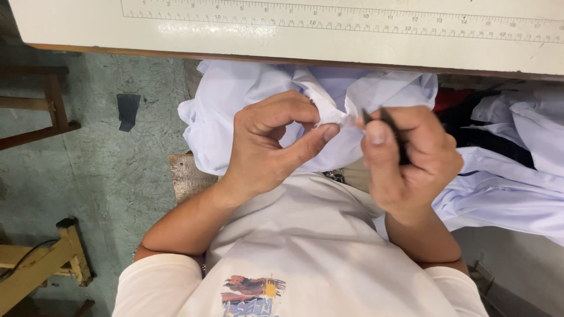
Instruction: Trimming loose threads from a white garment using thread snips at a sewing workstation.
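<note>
White table w/ printed ruler strip up top; pale lilac garment bunched below its edge, over lap – left hand pinches a fabric fold, thumb+index clenched; right hand grips small dark tool at the fold

Above, a cream worktable with a printed ruler along its wood-trimmed edge. Below, mottled grey-green concrete floor, dark wooden stool frame at left, pale yellow wooden trestle lower left. Even, soft light.

Ruled table edge, wooden stool
</note>
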